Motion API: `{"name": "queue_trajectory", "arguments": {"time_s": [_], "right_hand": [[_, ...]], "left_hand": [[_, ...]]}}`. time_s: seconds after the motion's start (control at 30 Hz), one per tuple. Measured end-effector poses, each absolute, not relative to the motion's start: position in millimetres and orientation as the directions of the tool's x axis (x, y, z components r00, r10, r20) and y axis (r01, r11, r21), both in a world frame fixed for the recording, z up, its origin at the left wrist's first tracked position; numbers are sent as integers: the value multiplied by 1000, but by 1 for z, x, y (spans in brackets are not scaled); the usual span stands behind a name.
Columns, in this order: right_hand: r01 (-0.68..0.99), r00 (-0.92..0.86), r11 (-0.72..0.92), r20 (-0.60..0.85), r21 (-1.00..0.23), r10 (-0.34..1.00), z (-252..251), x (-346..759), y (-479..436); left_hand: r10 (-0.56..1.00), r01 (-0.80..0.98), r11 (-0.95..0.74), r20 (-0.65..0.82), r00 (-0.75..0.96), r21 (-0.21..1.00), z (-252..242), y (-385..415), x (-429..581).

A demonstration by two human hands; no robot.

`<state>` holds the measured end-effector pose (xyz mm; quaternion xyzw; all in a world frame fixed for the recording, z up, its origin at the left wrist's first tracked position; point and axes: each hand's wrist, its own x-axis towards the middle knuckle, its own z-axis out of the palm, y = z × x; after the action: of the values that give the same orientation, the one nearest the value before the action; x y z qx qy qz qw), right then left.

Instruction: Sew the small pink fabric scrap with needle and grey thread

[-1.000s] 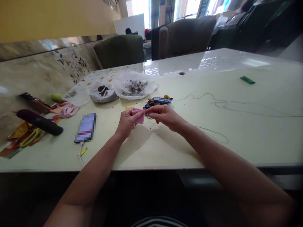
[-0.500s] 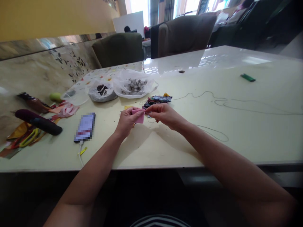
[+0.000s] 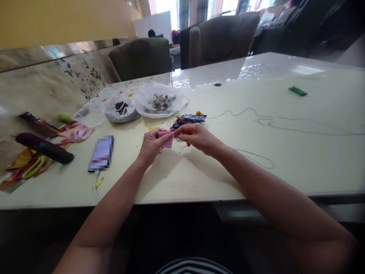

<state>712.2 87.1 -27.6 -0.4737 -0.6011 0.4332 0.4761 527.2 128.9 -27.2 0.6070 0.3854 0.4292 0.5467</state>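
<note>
My left hand (image 3: 151,144) is closed on a small pink piece of cloth (image 3: 167,140), held just above the cream table (image 3: 299,160). My right hand (image 3: 196,137) pinches at the cloth's upper right edge, fingers pressed together; what it grips there is too small to make out. A thin thread (image 3: 256,160) trails from the hands to the right across the table. A small pile of dark patterned cloth scraps (image 3: 188,119) lies just behind the hands.
Two open plastic bags with small pieces, one (image 3: 122,109) and another (image 3: 161,102), sit behind the scraps. A phone (image 3: 102,153) with a cable lies left. Further left lie a dark tube (image 3: 42,147), scissors (image 3: 31,169) and pink cloth (image 3: 76,132). A green lighter (image 3: 297,91) lies far right. Armchairs stand behind.
Both hands stay together on the pink cloth; they have hardly moved. The view has tilted slightly.
</note>
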Motion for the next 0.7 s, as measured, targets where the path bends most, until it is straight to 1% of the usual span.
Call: {"name": "queue_trajectory", "arguments": {"time_s": [0.23,0.53,0.7], "right_hand": [[153,-89,143,131,-978,987,-26,714,86],[43,-93,99,94,-994,991,-19,715,84],[-1,-119,92,92,-996,989,-19,717,85]], "left_hand": [[925,-17,-15,20,381,1000,-28,132,526],[894,-43,117,-87,440,992,-24,132,524],[871,-52,163,-119,477,985,-23,133,523]]}}
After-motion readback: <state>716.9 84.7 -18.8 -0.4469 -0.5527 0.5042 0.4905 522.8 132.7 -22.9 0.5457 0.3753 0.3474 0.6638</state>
